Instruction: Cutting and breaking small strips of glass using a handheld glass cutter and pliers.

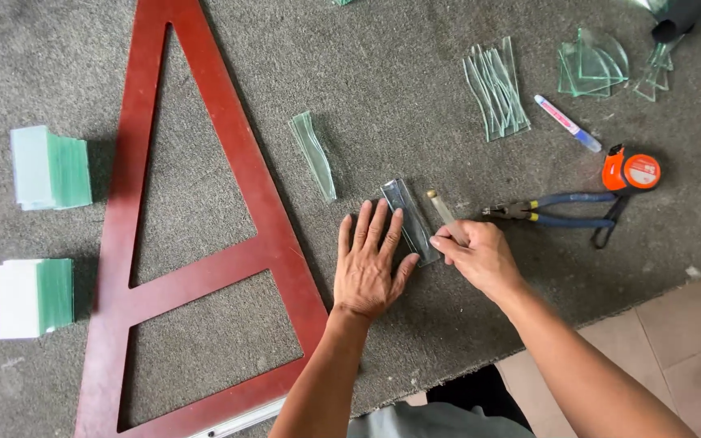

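Dark red wooden triangle frame on grey felt tabletop — green-edged glass stacks, orange tape measure, blue-handled pliers.

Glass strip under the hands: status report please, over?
Left hand flat, fingers pinning the glass strip. Right hand grips a glass cutter beside its edge. Pliers and tape measure lie clear, to the right.

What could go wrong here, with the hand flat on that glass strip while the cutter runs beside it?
The left hand pins the glass strip with fingertips near its bare edges: a cut seems possible. The right hand holds the glass cutter close beside those fingers; a slip could reach them.
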